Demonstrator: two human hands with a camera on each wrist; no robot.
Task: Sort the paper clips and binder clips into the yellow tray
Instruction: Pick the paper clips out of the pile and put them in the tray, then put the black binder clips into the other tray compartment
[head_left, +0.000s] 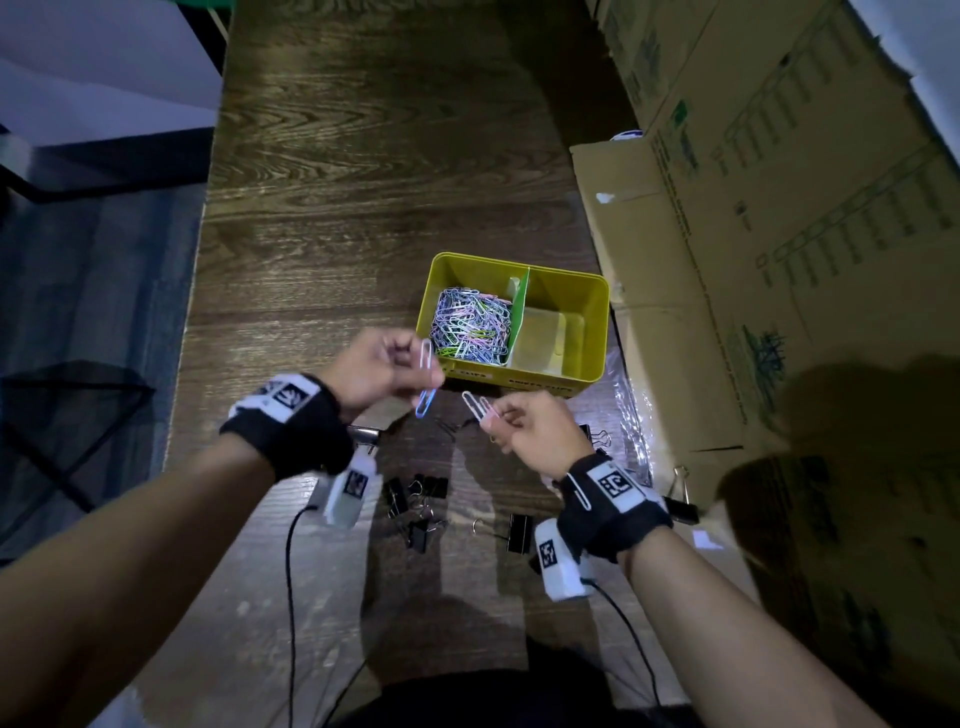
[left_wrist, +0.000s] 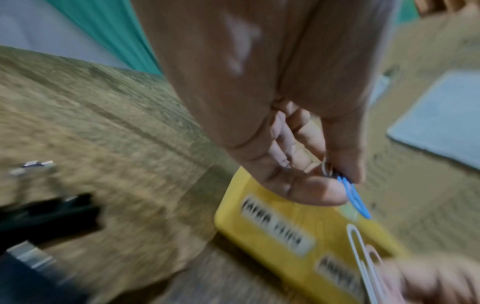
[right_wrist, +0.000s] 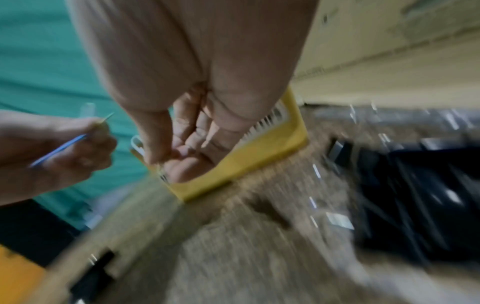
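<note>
The yellow tray (head_left: 587, 291) stands on the wooden table, split by a green divider (head_left: 519, 306). Its left compartment holds a heap of coloured paper clips (head_left: 470, 325); the right one looks bare. My left hand (head_left: 384, 364) hovers at the tray's near-left corner and pinches a white and a blue paper clip (head_left: 426, 402), the blue clip (left_wrist: 355, 197) jutting past the thumb. My right hand (head_left: 530, 423) pinches white and pink paper clips (head_left: 480, 408) just in front of the tray. Several black binder clips (head_left: 415, 499) lie on the table below both hands.
Large cardboard boxes (head_left: 779, 260) stand close along the table's right side. A crumpled clear plastic bag (head_left: 623, 410) lies by the tray's right corner. More binder clips (head_left: 680, 506) sit near my right wrist. The table's left edge (head_left: 192, 312) drops to the floor.
</note>
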